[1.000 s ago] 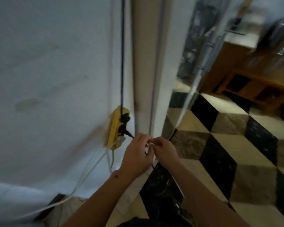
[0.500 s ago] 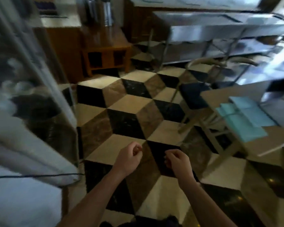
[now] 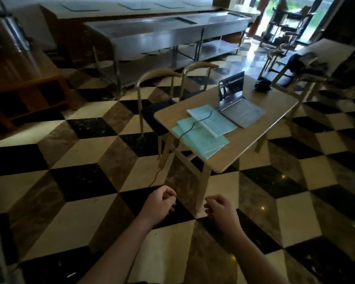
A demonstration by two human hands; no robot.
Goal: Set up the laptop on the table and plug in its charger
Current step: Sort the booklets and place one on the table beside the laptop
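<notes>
An open grey laptop (image 3: 239,105) stands on the wooden table (image 3: 252,138) ahead of me, its screen facing right. A thin black charger cable (image 3: 190,125) runs from the laptop's left side across pale green booklets (image 3: 201,136), over the table edge and down to the floor. My left hand (image 3: 159,204) and my right hand (image 3: 218,209) hang low in front of me over the floor, well short of the table. Both have loosely curled fingers and hold nothing.
Two wooden chairs (image 3: 162,93) stand at the table's far side. A dark cup (image 3: 262,85) sits at the table's far end. A long steel counter (image 3: 168,35) runs along the back, a wooden shelf unit (image 3: 27,101) at left, more chairs at right.
My view has swung from the wall socket strip to the room and table. Both hands have let go of the cable at the wall and now hang apart, holding nothing.
</notes>
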